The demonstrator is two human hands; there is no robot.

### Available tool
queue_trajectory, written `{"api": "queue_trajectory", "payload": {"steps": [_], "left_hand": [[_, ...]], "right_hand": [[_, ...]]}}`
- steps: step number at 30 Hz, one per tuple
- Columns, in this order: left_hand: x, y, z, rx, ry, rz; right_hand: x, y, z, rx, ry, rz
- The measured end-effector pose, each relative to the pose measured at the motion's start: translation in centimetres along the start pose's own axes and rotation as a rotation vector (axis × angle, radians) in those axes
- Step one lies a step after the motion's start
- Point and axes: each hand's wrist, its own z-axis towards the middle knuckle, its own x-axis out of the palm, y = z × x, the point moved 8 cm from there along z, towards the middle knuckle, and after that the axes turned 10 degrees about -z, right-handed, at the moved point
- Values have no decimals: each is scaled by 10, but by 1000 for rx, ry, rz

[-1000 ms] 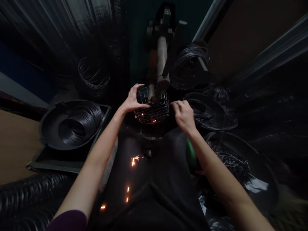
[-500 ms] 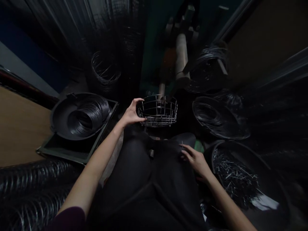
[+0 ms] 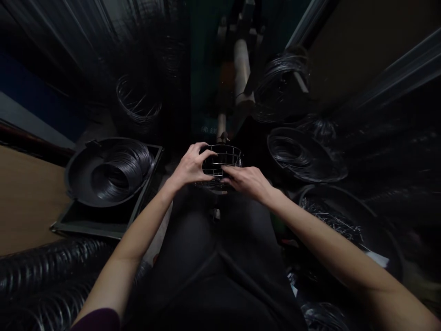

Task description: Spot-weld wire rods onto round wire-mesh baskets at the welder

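Observation:
A small basket of shiny metal wire (image 3: 225, 149) is held in front of my knees, below the machine's arm. My left hand (image 3: 191, 165) grips its left side, fingers over the upper rim and thumb lower down. At the basket's near right side is my right hand (image 3: 248, 181), its thumb and fingertips drawn together against the bars. The short piece of wire in that pinch is hard to make out among the bars. Part of the basket's near side is hidden by both hands.
A dark machine with a pale cylinder (image 3: 242, 64) stands ahead. To the left, a basin (image 3: 77, 177) holds coiled wire rings. On the right are a basin of wire rings (image 3: 289, 149) and a tub of short wire pieces (image 3: 330, 220). Stacked coils (image 3: 51, 262) lie lower left.
My right hand has moved from beside my right knee up and left to the basket, bringing a short piece of wire. My left hand stays on the basket, which sits slightly further left in view.

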Motion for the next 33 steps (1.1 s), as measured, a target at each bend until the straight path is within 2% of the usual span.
{"api": "queue_trajectory", "payload": {"steps": [3, 7, 20, 28, 33], "left_hand": [[3, 2, 5, -4, -20, -25], [8, 4, 14, -30, -30, -61], [5, 18, 31, -35, -49, -85], [5, 17, 39, -25, -30, -113], [5, 21, 45, -26, -23, -112]], "right_hand": [[4, 5, -9, -73, 25, -193], [0, -4, -9, -60, -31, -274], [-7, -17, 11, -24, -87, -262], [-14, -15, 11, -20, -25, -281], [-16, -20, 15, -9, -30, -272]]}}
